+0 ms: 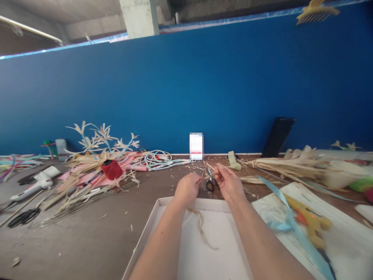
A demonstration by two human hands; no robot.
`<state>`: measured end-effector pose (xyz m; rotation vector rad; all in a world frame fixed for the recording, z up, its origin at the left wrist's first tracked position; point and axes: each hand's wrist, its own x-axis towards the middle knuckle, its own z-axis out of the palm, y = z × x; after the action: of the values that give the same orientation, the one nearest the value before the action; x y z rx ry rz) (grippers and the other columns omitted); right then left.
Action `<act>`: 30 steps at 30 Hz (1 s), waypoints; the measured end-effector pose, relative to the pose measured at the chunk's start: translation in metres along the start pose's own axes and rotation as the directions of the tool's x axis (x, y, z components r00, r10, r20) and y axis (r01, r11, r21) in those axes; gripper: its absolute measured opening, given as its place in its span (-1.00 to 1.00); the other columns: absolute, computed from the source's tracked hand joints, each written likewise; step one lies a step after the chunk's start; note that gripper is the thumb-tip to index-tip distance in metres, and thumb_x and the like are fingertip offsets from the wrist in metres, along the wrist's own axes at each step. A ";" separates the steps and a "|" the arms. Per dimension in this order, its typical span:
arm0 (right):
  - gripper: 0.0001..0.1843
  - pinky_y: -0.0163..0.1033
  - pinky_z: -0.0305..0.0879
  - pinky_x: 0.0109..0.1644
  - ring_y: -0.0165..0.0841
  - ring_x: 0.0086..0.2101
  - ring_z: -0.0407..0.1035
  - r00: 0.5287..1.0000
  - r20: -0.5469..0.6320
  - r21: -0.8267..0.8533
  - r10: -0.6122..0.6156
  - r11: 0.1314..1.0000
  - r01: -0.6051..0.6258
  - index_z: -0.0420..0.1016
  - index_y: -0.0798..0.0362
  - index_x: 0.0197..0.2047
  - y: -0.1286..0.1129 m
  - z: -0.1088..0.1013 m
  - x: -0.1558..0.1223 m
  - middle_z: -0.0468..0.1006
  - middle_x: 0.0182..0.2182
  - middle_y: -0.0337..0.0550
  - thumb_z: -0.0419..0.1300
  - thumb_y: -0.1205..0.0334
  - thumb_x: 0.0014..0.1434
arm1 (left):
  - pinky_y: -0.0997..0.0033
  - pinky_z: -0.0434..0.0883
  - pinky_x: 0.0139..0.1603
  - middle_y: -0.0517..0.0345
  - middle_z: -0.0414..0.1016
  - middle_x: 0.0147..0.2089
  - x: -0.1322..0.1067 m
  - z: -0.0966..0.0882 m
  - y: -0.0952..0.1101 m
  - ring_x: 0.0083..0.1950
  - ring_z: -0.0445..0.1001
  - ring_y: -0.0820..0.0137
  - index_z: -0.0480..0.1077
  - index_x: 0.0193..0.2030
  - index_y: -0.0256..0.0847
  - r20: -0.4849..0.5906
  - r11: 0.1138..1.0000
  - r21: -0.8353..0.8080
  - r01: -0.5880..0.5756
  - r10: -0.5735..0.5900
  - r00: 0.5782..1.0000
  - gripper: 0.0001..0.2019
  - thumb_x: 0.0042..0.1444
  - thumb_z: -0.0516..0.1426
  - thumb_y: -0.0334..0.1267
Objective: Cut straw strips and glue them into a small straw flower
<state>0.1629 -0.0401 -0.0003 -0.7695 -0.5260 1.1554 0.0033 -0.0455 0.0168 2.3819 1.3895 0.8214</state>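
Observation:
My left hand [188, 188] is closed in a pinch above the far edge of a white shallow box [154, 214]. A thin pale strip, too small to make out well, shows at its fingertips. Just to the right, my right hand [229, 182] is also pinched, with a thin pale strip at its fingers. The two hands are a short way apart. Between them, small dark-handled scissors [210, 184] lie on the table. Inside the box, under my forearms, rests a loose length of brown twine [201, 223].
Left are a red spool [112, 169], dried strips [72, 182], a white glue gun [37, 184] and black scissors [25, 217]. A propped phone [196, 146] stands against the blue partition [180, 85]. At right lie a yellow glue gun [311, 221], blue ribbon [288, 217] and dried husks [282, 165].

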 end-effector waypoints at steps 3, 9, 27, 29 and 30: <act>-0.71 -0.53 0.28 -0.63 -0.50 -0.47 0.41 1.000 -0.017 -0.079 0.012 0.997 -0.014 0.52 0.09 -0.32 -0.001 -0.001 -0.001 0.56 -0.35 -0.15 0.36 0.19 -0.17 | 0.44 0.25 -0.15 0.10 0.47 -0.25 0.000 -0.001 0.000 -0.18 0.35 0.38 0.48 -0.23 -0.10 -0.021 0.995 0.086 0.050 -0.048 0.999 -0.76 0.13 -0.01 -0.26; -0.72 -0.54 -0.02 -0.81 -0.64 -0.71 0.15 0.995 -0.099 -0.157 -0.003 0.988 -0.013 0.47 0.11 -0.50 0.000 0.001 -0.002 0.47 -0.59 -0.28 0.40 0.15 -0.26 | 0.39 0.24 -0.10 0.15 0.45 -0.25 0.006 0.002 -0.007 -0.16 0.31 0.37 0.51 -0.41 -0.14 -0.228 0.999 -0.023 0.044 -0.049 0.972 -0.93 -0.04 0.18 -0.32; -0.71 -0.44 0.45 -0.28 -0.44 -0.37 0.47 1.000 -0.001 -0.011 -0.005 1.000 0.005 0.40 0.11 -0.38 0.000 0.003 -0.001 0.56 -0.43 -0.16 0.38 0.24 -0.17 | 0.51 0.29 -0.22 0.16 0.54 -0.26 0.003 0.005 0.004 -0.25 0.43 0.42 0.49 -0.16 -0.09 -0.040 0.987 -0.153 0.040 -0.046 0.998 -0.73 0.08 0.05 -0.11; -0.67 -0.44 0.44 -0.21 -0.43 -0.33 0.47 0.998 0.057 -0.013 0.011 1.000 -0.011 0.43 0.12 -0.30 0.001 0.004 -0.002 0.57 -0.38 -0.14 0.39 0.32 -0.19 | 0.52 0.28 -0.23 0.17 0.54 -0.24 0.003 0.005 0.005 -0.26 0.43 0.42 0.47 -0.13 -0.08 -0.023 0.987 -0.157 0.024 -0.028 0.999 -0.70 0.12 0.00 -0.10; -0.64 -0.44 0.42 -0.17 -0.42 -0.30 0.47 0.996 0.087 -0.016 0.025 1.000 -0.024 0.44 0.13 -0.26 0.002 0.005 -0.003 0.57 -0.35 -0.12 0.39 0.36 -0.20 | 0.53 0.28 -0.25 0.17 0.54 -0.25 0.002 0.005 0.005 -0.28 0.43 0.43 0.46 -0.12 -0.07 -0.024 0.987 -0.161 0.024 -0.028 0.999 -0.69 0.13 -0.02 -0.10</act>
<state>0.1574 -0.0412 0.0015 -0.7424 -0.6003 1.2130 0.0108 -0.0461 0.0164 2.2345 1.3077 0.9241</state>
